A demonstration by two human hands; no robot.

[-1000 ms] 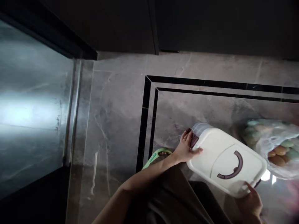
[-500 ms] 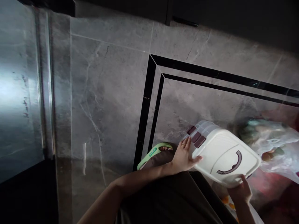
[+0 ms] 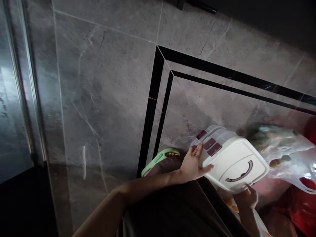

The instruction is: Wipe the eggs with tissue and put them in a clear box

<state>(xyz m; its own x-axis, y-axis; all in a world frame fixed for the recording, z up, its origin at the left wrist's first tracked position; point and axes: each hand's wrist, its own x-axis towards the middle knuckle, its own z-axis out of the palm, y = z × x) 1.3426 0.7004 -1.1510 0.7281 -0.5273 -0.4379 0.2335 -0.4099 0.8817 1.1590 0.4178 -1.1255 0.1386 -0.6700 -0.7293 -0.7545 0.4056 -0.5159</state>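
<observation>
Beside a translucent plastic bag (image 3: 288, 148), the left hand (image 3: 193, 167) and right hand (image 3: 247, 198) grip opposite ends of a white-lidded storage box (image 3: 234, 160).

I'd say a home from my end, tho can't tell which rm: marble-look flr (image 3: 118, 85) w/ black inlaid border (image 3: 209, 65), green slipper (image 3: 161, 156), plastic carrier bag (image 3: 288, 141), household-type storage box (image 3: 237, 158).

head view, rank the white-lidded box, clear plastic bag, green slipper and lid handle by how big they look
1. White-lidded box and clear plastic bag, too close to rank
2. Green slipper, partly covered
3. Lid handle
</observation>
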